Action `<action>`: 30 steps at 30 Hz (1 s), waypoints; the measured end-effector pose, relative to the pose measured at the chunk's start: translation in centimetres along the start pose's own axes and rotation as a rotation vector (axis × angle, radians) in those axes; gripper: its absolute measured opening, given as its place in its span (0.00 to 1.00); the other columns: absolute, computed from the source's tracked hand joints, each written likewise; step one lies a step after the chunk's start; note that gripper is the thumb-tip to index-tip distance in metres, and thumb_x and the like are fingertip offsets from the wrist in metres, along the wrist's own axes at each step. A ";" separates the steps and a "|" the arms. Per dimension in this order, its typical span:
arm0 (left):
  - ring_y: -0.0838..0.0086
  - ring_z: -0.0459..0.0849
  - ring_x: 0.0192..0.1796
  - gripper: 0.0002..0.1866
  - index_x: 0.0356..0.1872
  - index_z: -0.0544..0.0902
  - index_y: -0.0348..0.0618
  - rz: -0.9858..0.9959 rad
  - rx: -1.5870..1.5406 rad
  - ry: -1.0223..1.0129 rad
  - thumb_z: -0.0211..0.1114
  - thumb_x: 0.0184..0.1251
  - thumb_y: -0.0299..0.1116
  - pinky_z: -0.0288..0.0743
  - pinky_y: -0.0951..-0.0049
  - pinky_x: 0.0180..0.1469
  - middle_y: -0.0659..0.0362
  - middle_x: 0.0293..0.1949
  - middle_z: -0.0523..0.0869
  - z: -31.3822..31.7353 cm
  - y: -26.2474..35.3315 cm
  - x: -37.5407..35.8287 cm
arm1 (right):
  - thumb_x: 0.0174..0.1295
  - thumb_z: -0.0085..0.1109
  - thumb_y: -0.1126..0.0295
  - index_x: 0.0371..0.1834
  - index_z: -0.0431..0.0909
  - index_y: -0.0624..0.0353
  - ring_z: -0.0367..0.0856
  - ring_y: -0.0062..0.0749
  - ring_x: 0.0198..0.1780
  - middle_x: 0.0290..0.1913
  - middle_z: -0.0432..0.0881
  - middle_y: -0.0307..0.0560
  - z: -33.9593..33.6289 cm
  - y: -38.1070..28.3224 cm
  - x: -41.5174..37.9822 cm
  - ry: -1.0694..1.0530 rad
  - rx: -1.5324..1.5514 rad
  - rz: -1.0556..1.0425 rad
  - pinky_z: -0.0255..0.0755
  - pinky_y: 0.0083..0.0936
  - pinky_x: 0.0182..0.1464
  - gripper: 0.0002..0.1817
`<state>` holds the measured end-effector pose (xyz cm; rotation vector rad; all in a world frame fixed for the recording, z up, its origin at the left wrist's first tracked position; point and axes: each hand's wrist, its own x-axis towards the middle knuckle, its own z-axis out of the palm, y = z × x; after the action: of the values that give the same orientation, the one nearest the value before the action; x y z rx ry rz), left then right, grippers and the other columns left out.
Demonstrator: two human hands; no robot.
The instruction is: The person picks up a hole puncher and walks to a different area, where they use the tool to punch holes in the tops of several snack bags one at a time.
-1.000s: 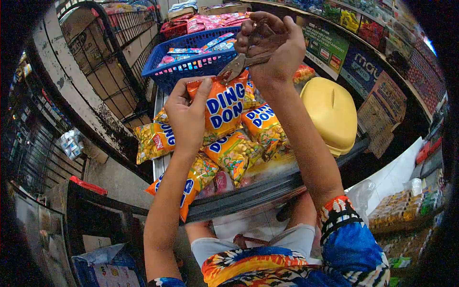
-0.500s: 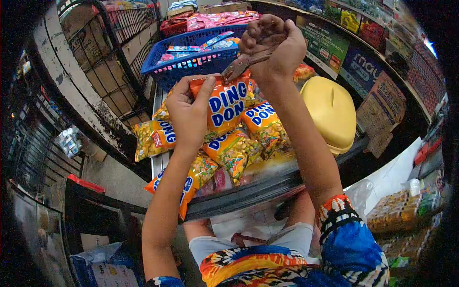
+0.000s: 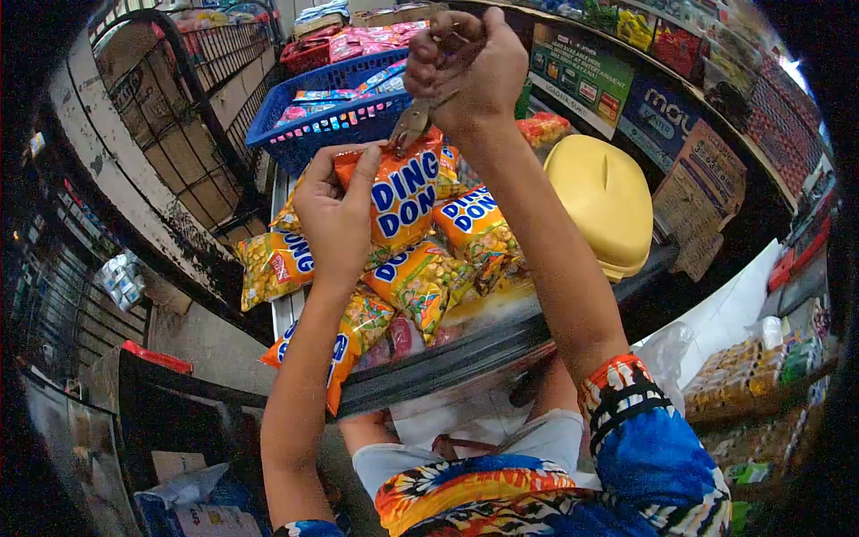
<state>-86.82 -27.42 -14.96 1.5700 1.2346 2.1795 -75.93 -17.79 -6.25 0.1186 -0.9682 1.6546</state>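
My left hand (image 3: pixel 335 210) pinches the top left corner of an orange Ding Dong snack packet (image 3: pixel 403 201), thumb in front. In my right hand (image 3: pixel 474 76) are metal hole-punch pliers (image 3: pixel 413 123), fingers curled round the handles. The jaws are at the packet's top edge; whether they bite through it cannot be seen. More Ding Dong packets lie below and around, among them one at the left (image 3: pixel 277 267), one in the middle (image 3: pixel 416 286) and one behind my right forearm (image 3: pixel 479 224).
A blue basket (image 3: pixel 268 134) of small sachets stands behind the packets, with pink packs (image 3: pixel 367 40) farther back. To the right sits a yellow lidded container (image 3: pixel 599 201). A dark counter edge (image 3: pixel 447 362) runs in front of my lap, and a metal grille (image 3: pixel 201 98) rises at the left.
The view has shifted slightly, so everything appears a little farther left. Both hands keep their hold on the packet and the hole-punch pliers.
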 end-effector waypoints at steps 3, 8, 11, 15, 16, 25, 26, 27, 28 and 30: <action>0.85 0.78 0.33 0.05 0.34 0.80 0.37 0.002 0.092 0.025 0.62 0.63 0.29 0.71 0.84 0.37 0.61 0.31 0.83 -0.3 0.1 0.0 | 0.69 0.26 0.46 0.24 0.70 0.56 0.61 0.29 0.14 0.17 0.69 0.44 0.4 1.0 0.5 -0.051 0.036 0.013 0.54 0.25 0.17 0.30; 0.83 0.79 0.35 0.06 0.35 0.79 0.36 0.035 0.118 0.056 0.63 0.62 0.29 0.72 0.82 0.39 0.60 0.33 0.83 -0.6 0.0 0.2 | 0.68 0.28 0.47 0.21 0.70 0.56 0.59 0.25 0.12 0.14 0.67 0.38 2.9 1.7 1.4 -0.016 -0.074 0.112 0.52 0.23 0.14 0.29; 0.82 0.79 0.35 0.09 0.38 0.78 0.36 0.144 0.165 0.058 0.66 0.60 0.30 0.73 0.80 0.39 0.60 0.34 0.83 -0.3 1.1 0.4 | 0.67 0.30 0.47 0.22 0.71 0.58 0.62 0.26 0.12 0.14 0.69 0.38 4.2 1.7 1.4 -0.168 -0.248 0.072 0.54 0.24 0.13 0.29; 0.75 0.82 0.33 0.10 0.36 0.79 0.36 0.112 0.171 -0.076 0.68 0.57 0.31 0.74 0.75 0.37 0.57 0.33 0.84 -1.3 1.7 0.4 | 0.68 0.29 0.47 0.19 0.71 0.60 0.67 0.27 0.12 0.13 0.70 0.43 7.2 3.6 -0.9 -0.319 -0.582 -0.183 0.60 0.24 0.15 0.32; 0.69 0.82 0.32 0.11 0.35 0.79 0.36 0.167 0.332 -0.038 0.68 0.55 0.31 0.74 0.72 0.37 0.54 0.32 0.84 -1.4 1.9 0.3 | 0.68 0.28 0.46 0.18 0.73 0.61 0.66 0.26 0.14 0.13 0.70 0.43 7.3 3.8 -1.3 -0.333 -0.626 -0.161 0.60 0.23 0.17 0.34; 0.53 0.82 0.32 0.11 0.37 0.78 0.37 0.159 0.375 0.028 0.64 0.56 0.32 0.73 0.63 0.34 0.47 0.29 0.83 -1.3 2.0 -0.4 | 0.68 0.31 0.47 0.19 0.74 0.62 0.66 0.20 0.11 0.13 0.71 0.41 7.4 4.8 -2.5 -0.253 -0.582 -0.146 0.57 0.16 0.12 0.33; 0.60 0.83 0.29 0.13 0.39 0.78 0.35 0.225 0.425 0.020 0.65 0.55 0.32 0.74 0.65 0.32 0.47 0.27 0.83 -1.4 1.4 -0.3 | 0.68 0.31 0.47 0.18 0.74 0.62 0.66 0.20 0.11 0.13 0.71 0.41 7.3 4.5 -2.7 -0.238 -0.590 -0.138 0.57 0.16 0.12 0.33; 0.67 0.83 0.26 0.16 0.41 0.77 0.33 0.291 0.472 0.014 0.67 0.54 0.32 0.74 0.68 0.29 0.48 0.26 0.83 -1.2 1.2 -0.3 | 0.68 0.31 0.47 0.18 0.74 0.62 0.66 0.20 0.11 0.13 0.71 0.41 7.0 4.4 -2.6 -0.232 -0.600 -0.142 0.57 0.16 0.12 0.33; 0.65 0.83 0.26 0.16 0.41 0.77 0.34 0.235 0.508 -0.021 0.67 0.53 0.32 0.74 0.67 0.30 0.47 0.27 0.83 -1.3 1.2 -0.4 | 0.68 0.31 0.47 0.18 0.74 0.62 0.66 0.20 0.11 0.13 0.71 0.41 6.7 4.5 -2.6 -0.230 -0.584 -0.152 0.57 0.16 0.12 0.33; 0.65 0.83 0.27 0.16 0.40 0.78 0.34 0.224 0.488 -0.036 0.67 0.53 0.33 0.74 0.67 0.31 0.46 0.28 0.83 -1.3 1.0 -0.4 | 0.68 0.31 0.48 0.17 0.74 0.62 0.65 0.20 0.10 0.12 0.70 0.41 6.4 4.9 -2.7 -0.190 -0.540 -0.152 0.57 0.16 0.12 0.33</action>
<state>-87.50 -28.98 -14.59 2.0028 1.7533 2.0603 -81.73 -24.02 -6.12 -0.0171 -1.4818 1.2116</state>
